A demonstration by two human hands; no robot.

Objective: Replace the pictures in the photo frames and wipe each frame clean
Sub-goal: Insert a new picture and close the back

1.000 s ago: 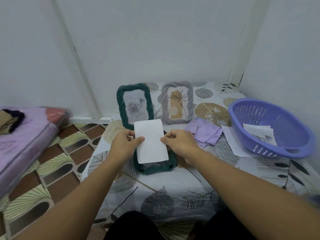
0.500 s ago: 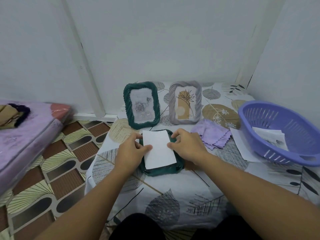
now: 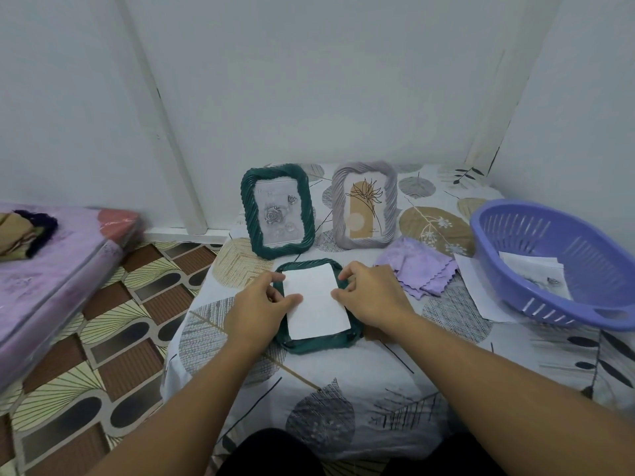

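A plain white rectangular card (image 3: 315, 301) lies on the back of a dark green rope-textured frame (image 3: 318, 343), flat on the leaf-printed counter (image 3: 343, 383); the left hand (image 3: 259, 307) pinches its left edge with curled fingers, the right hand (image 3: 369, 297) likewise its right edge; behind stand a green twisted frame (image 3: 277, 211) and a grey one (image 3: 365, 204); a scalloped lilac cloth (image 3: 417, 266) lies beside a slotted purple plastic basket (image 3: 563, 262).

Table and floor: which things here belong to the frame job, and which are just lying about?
Job:
- flat green frame
- white picture, held by left hand and right hand
- standing green frame
- grey frame
- purple cloth
- basket with prints

Lying about:
- mattress
- folded clothes
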